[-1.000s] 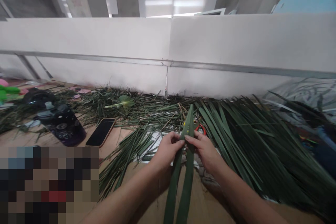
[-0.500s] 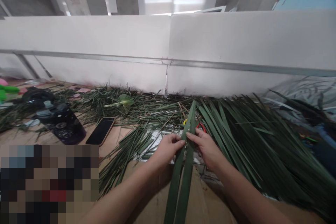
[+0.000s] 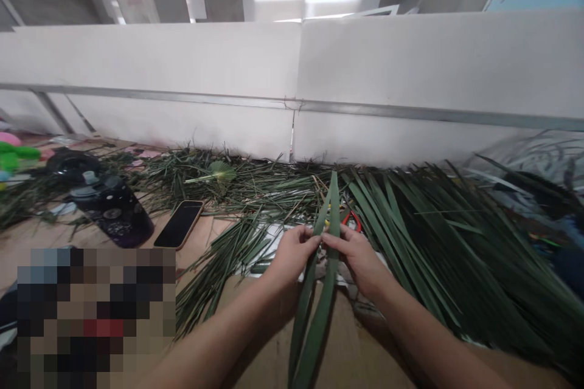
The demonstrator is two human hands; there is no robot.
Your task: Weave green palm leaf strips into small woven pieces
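Observation:
Between my hands a long green palm leaf hangs in two strips that meet near the tip at the top. Thumb and fingers of my left hand are closed on the left leaf strip. My right hand pinches the right leaf strip at about the same height. A narrow gap runs between the two strips, and they come close together again low in the view. Behind the leaf lie red-and-yellow-handled pliers, partly hidden. Brown cardboard is below my forearms.
A broad pile of long leaves spreads to the right. Thin cut strips lie to the left, near a phone and a dark bottle. A small fan-shaped leaf rests farther back. White panels stand behind.
The two leaf strips have been drawn apart, with a wider gap between them. The right strip has turned and curves more. Both hands keep their pinch in nearly the same place.

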